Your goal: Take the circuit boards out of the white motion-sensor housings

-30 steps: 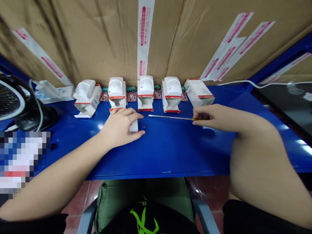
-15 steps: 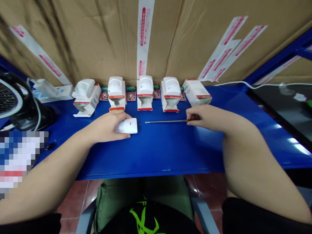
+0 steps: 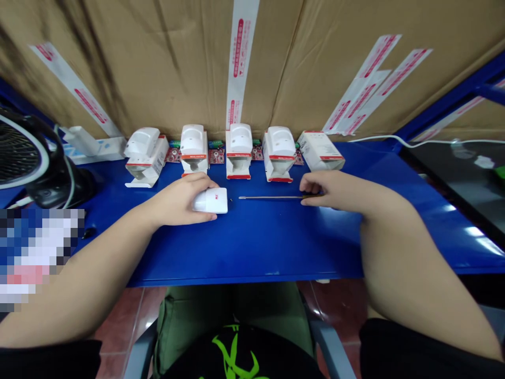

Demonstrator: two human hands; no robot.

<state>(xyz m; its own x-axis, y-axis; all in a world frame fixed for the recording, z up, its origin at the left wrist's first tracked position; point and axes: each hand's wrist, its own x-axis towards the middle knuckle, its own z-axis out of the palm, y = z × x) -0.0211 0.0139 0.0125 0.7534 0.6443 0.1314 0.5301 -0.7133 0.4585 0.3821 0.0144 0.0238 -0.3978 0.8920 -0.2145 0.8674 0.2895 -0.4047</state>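
Note:
My left hand point(image 3: 183, 199) is closed around a white motion detector point(image 3: 216, 200) at the table's middle, its small red logo facing up. Just past the detector's right end lies a tiny dark screw point(image 3: 231, 200). My right hand point(image 3: 325, 190) pinches a long thin screwdriver point(image 3: 272, 197) by its handle, mostly hidden in my fingers. The shaft points left, low over the blue table point(image 3: 252, 242), and its tip is a short way from the screw. Behind my hands, several similar white detectors point(image 3: 240, 138) rest on open small boxes point(image 3: 239, 167).
At the back right stands another white box point(image 3: 321, 151). Red circuit boards point(image 3: 216, 156) sit between the boxes along the cardboard wall point(image 3: 335, 52). A black fan point(image 3: 47, 179) and a power strip point(image 3: 112, 150) are at left. A white cable point(image 3: 394, 137) runs along the back right.
The view has shifted slightly, so the table's things appear a little further right. Both hands keep their holds on the detector and the screwdriver, with hardly any movement.

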